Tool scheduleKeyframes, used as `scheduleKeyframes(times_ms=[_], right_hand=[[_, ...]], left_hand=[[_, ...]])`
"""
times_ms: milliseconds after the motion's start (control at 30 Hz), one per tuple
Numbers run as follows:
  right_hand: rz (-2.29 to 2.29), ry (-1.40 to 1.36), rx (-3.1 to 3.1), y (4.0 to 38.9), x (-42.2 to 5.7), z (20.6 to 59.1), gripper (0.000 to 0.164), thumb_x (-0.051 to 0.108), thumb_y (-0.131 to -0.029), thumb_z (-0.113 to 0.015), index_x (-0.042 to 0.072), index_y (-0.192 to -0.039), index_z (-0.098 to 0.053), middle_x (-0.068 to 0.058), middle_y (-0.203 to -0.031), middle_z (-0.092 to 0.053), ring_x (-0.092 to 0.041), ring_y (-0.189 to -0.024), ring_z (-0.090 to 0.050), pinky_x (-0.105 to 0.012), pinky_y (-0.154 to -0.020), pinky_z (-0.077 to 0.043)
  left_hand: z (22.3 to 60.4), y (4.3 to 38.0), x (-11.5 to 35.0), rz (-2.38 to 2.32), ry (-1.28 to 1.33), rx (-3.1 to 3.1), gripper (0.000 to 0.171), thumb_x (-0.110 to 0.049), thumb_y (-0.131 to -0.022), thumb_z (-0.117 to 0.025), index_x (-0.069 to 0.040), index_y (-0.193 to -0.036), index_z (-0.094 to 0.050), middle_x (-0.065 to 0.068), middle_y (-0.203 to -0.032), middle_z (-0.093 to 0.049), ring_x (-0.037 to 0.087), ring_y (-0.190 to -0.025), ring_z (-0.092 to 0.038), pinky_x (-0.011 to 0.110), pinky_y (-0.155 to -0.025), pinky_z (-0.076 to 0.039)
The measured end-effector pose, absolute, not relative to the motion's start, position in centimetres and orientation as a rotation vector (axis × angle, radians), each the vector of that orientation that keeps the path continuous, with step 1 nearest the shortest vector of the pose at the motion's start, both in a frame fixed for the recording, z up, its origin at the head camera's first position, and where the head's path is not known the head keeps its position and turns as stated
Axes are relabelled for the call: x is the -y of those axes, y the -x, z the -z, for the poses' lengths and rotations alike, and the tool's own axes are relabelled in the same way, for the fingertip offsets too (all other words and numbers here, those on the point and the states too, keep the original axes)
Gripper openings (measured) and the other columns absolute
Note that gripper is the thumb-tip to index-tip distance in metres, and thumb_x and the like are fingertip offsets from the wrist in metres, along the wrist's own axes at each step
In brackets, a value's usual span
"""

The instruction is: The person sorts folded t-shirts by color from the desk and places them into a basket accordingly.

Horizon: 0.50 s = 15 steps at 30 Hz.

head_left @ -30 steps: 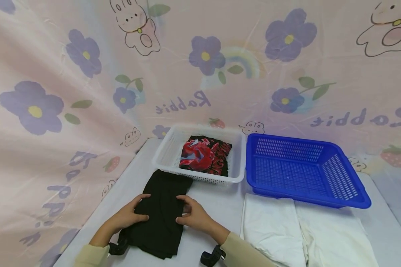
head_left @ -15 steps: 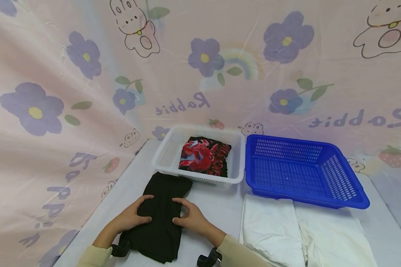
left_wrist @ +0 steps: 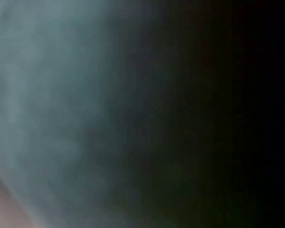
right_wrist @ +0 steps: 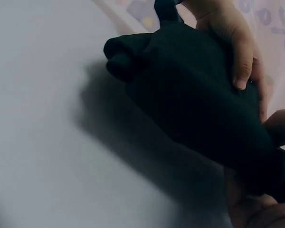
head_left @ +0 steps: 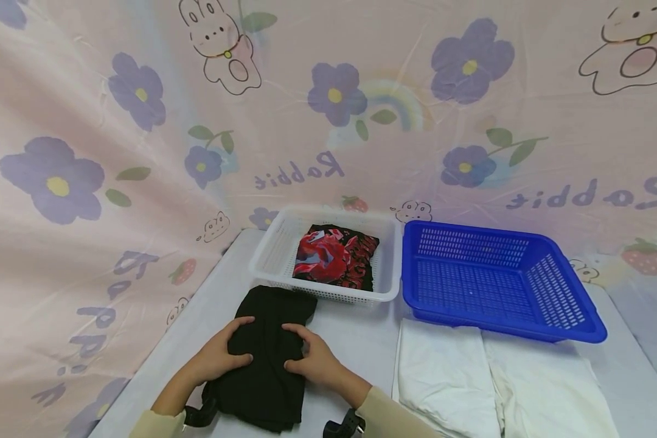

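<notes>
A folded black cloth garment (head_left: 268, 365) lies between my two hands in the head view, just in front of the white basket. My left hand (head_left: 215, 359) grips its left side, and my right hand (head_left: 320, 365) grips its right side; the thumbs show at the edges. In the right wrist view the garment (right_wrist: 190, 99) sags above the table with a shadow below it, and the left hand (right_wrist: 230, 31) holds its far side. Fingers under the cloth are partly hidden. The left wrist view is only a dark blur.
A white basket (head_left: 385, 295) holds a folded black garment with a red print (head_left: 334, 255). Right of it stands a blue basket (head_left: 465, 289). A folded white cloth (head_left: 443, 365) and a cream cloth (head_left: 550, 383) lie before the blue basket. A patterned curtain (head_left: 285, 134) hangs behind.
Both hands have closed in slightly on the black garment's sides. Its near edge has shifted slightly toward the front and right. Baskets and white cloths stay put.
</notes>
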State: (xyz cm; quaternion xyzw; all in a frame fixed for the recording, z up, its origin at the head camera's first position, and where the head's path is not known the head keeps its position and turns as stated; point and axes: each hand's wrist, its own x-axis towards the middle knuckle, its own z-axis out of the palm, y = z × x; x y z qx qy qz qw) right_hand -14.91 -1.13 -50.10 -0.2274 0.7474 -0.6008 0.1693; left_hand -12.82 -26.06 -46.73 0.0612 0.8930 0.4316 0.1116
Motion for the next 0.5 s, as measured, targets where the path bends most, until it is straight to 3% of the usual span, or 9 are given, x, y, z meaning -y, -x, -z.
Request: scheduleKeyframes(times_ms=[233, 500], right_hand=[[1.799, 0.676, -1.974, 14.5, 0.3, 48.0, 0.069, 0.002, -0.08, -0.068, 0.022, -0.142, -0.045, -0.011, -0.14, -0.047, -0.016, -0.094, -0.065, -0.024, -0.074, -0.054], [1.842, 0.752, -1.88, 13.9, -0.7, 45.5, 0.068, 0.0, -0.083, -0.063, 0.024, -0.143, -0.044, -0.015, -0.134, -0.052, -0.01, -0.079, -0.07, -0.023, -0.068, -0.055]], left_hand=[[45.1, 12.1, 25.5, -1.323, -0.251, -2.647, 0.075, -0.021, -0.081, -0.075, -0.019, -0.146, -0.037, 0.021, -0.151, -0.034, 0.042, -0.129, -0.044, 0.053, -0.095, -0.044], [42.5, 10.9, 24.9, -1.365, -0.318, -2.674, 0.077, -0.02, -0.082, -0.075, -0.022, -0.147, -0.035, 0.016, -0.149, -0.038, 0.037, -0.126, -0.049, 0.043, -0.092, -0.046]])
